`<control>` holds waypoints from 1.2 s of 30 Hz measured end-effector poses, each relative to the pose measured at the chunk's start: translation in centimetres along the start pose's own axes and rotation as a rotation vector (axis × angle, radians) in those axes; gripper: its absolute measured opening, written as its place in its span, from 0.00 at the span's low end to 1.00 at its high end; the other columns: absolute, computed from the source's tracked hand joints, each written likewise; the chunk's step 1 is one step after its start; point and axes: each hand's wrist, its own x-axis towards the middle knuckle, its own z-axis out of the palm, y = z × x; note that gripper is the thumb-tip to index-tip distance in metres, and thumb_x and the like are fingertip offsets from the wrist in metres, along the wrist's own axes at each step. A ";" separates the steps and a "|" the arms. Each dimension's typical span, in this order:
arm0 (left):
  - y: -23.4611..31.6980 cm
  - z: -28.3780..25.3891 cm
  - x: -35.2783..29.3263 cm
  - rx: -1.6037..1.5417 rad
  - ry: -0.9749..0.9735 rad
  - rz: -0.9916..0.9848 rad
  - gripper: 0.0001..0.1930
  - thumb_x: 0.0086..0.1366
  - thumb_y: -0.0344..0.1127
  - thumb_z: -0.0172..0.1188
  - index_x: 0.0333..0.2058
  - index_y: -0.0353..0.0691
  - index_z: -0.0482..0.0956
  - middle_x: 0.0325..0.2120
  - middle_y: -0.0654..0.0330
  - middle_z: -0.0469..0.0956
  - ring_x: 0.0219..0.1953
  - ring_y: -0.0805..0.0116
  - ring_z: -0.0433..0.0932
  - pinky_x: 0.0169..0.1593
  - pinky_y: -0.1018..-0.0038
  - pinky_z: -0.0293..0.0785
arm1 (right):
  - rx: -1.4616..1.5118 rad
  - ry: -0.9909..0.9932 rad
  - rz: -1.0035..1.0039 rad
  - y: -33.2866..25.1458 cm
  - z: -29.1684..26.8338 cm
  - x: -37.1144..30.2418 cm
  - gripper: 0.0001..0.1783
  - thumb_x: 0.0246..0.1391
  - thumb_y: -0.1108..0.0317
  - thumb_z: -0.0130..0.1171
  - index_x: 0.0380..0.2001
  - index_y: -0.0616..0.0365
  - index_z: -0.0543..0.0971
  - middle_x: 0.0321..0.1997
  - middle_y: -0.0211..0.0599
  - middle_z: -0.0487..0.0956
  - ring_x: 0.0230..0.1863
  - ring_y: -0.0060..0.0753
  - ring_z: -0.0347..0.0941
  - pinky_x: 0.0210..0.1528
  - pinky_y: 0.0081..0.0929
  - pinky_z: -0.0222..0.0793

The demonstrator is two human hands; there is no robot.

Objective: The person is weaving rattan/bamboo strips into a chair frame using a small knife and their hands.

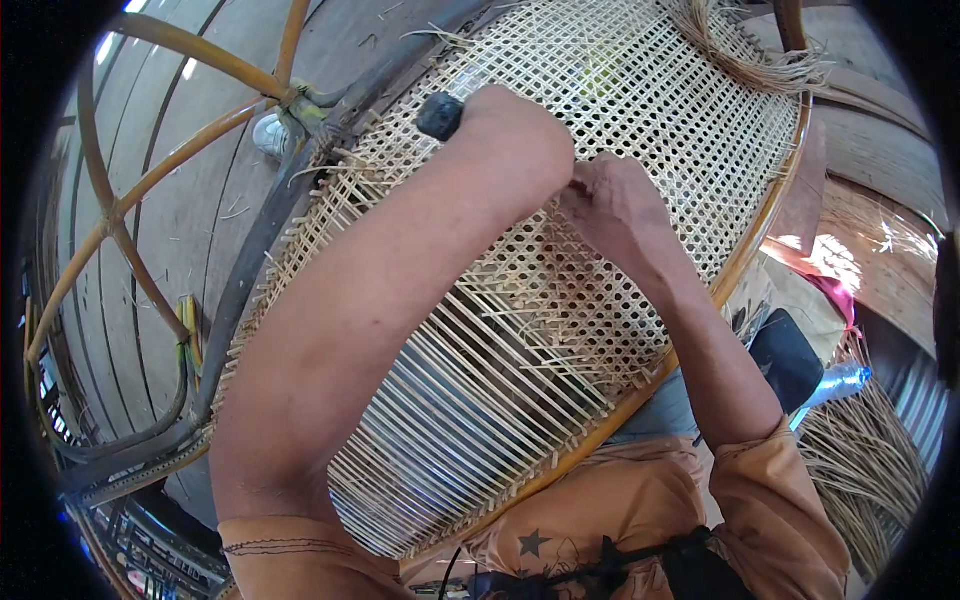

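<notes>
A woven cane panel [700, 110] on a curved rattan frame [770, 210] lies across my lap. Its upper part is a dense open-hole weave, while the lower part has only parallel cane strands [440, 430]. My left hand [510, 125] is closed over the weave around a tool with a black handle [440, 116], whose butt sticks out to the left; its working end is hidden. Close beside it, my right hand [620, 200] rests at the weave with bent, closed fingers. What they pinch cannot be made out. Loose strand ends [550, 350] stick up below the hands.
Bent rattan poles [115, 215] of a frame stand at the left over a plank floor [215, 215]. A bundle of fibre strands [745, 65] lies on the panel's top right. At the right are a plastic bottle [840, 382], a dark pad [790, 360] and a cane heap [860, 460].
</notes>
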 end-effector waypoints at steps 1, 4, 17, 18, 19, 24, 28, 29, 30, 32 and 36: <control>0.0 0.2 0.1 -0.026 -0.013 -0.004 0.09 0.51 0.31 0.57 0.31 0.37 0.82 0.31 0.52 0.81 0.36 0.58 0.81 0.40 0.64 0.76 | -0.116 0.038 -0.050 0.0 0.4 0.2 0.12 0.48 0.68 0.52 0.24 0.64 0.81 0.23 0.54 0.77 0.26 0.49 0.77 0.35 0.39 0.75; -1.0 1.7 0.0 -0.067 0.042 -0.012 0.09 0.53 0.32 0.56 0.30 0.37 0.82 0.31 0.52 0.81 0.36 0.57 0.81 0.41 0.62 0.76 | -0.282 0.107 0.026 -0.8 0.8 0.1 0.12 0.49 0.68 0.52 0.24 0.63 0.81 0.26 0.53 0.79 0.29 0.50 0.78 0.36 0.38 0.76; 0.0 0.6 -0.4 0.001 -0.005 -0.008 0.10 0.55 0.34 0.54 0.32 0.38 0.82 0.32 0.52 0.81 0.36 0.58 0.81 0.40 0.65 0.76 | -0.302 -0.122 0.154 -0.8 -0.1 0.8 0.12 0.50 0.62 0.54 0.30 0.58 0.82 0.33 0.49 0.80 0.35 0.49 0.79 0.39 0.37 0.75; -1.2 1.6 -0.4 -0.123 0.008 -0.036 0.11 0.56 0.35 0.55 0.32 0.38 0.82 0.32 0.52 0.81 0.36 0.57 0.81 0.40 0.64 0.76 | -0.306 -0.121 0.157 -1.1 -0.3 1.0 0.12 0.50 0.62 0.54 0.30 0.58 0.82 0.33 0.49 0.80 0.35 0.49 0.79 0.39 0.37 0.75; -1.6 2.1 -0.7 -0.250 0.017 -0.066 0.11 0.56 0.37 0.55 0.33 0.38 0.82 0.32 0.52 0.81 0.36 0.57 0.81 0.40 0.64 0.76 | -0.310 -0.130 0.194 -1.8 -0.6 1.0 0.13 0.52 0.62 0.53 0.31 0.58 0.82 0.35 0.48 0.80 0.36 0.48 0.79 0.40 0.38 0.75; -1.1 2.7 -0.3 -0.260 0.030 -0.200 0.15 0.56 0.44 0.57 0.35 0.39 0.82 0.32 0.53 0.81 0.37 0.56 0.81 0.41 0.64 0.76 | -0.312 -0.257 0.232 -3.6 -1.8 0.6 0.14 0.57 0.61 0.50 0.33 0.60 0.80 0.35 0.44 0.80 0.38 0.44 0.77 0.41 0.38 0.73; -0.8 1.9 -1.2 -0.161 0.076 -0.208 0.17 0.54 0.47 0.59 0.36 0.40 0.82 0.33 0.54 0.81 0.38 0.57 0.81 0.42 0.64 0.76 | -0.252 0.202 -0.300 0.2 0.9 -0.7 0.10 0.55 0.64 0.53 0.32 0.58 0.78 0.34 0.41 0.77 0.38 0.42 0.74 0.40 0.35 0.72; -0.9 1.8 -1.4 -0.171 0.088 -0.258 0.17 0.54 0.47 0.58 0.35 0.40 0.82 0.33 0.54 0.81 0.38 0.57 0.81 0.41 0.64 0.76 | -0.231 0.229 -0.304 0.3 1.1 -0.5 0.07 0.53 0.65 0.54 0.31 0.57 0.76 0.34 0.40 0.75 0.38 0.41 0.73 0.40 0.35 0.72; -0.9 1.8 -1.7 -0.180 0.100 -0.308 0.17 0.55 0.47 0.58 0.35 0.40 0.82 0.33 0.54 0.81 0.38 0.57 0.81 0.41 0.63 0.76 | -0.208 0.255 -0.308 0.5 1.3 -0.3 0.06 0.51 0.67 0.56 0.31 0.56 0.75 0.33 0.39 0.74 0.38 0.41 0.72 0.39 0.34 0.71; -0.9 2.5 -2.0 -0.161 0.125 -0.309 0.18 0.55 0.48 0.57 0.34 0.39 0.82 0.33 0.53 0.81 0.37 0.56 0.81 0.41 0.63 0.76 | -0.207 0.308 -0.337 0.6 1.5 -0.1 0.04 0.49 0.69 0.57 0.27 0.57 0.75 0.30 0.39 0.73 0.37 0.41 0.72 0.37 0.35 0.71; -2.4 3.1 -3.8 -0.209 0.178 -0.436 0.20 0.57 0.51 0.54 0.32 0.38 0.82 0.33 0.51 0.81 0.37 0.54 0.80 0.40 0.62 0.76 | -0.053 0.380 -0.322 1.7 0.3 -0.8 0.05 0.49 0.68 0.58 0.27 0.57 0.76 0.31 0.39 0.74 0.36 0.41 0.71 0.39 0.36 0.69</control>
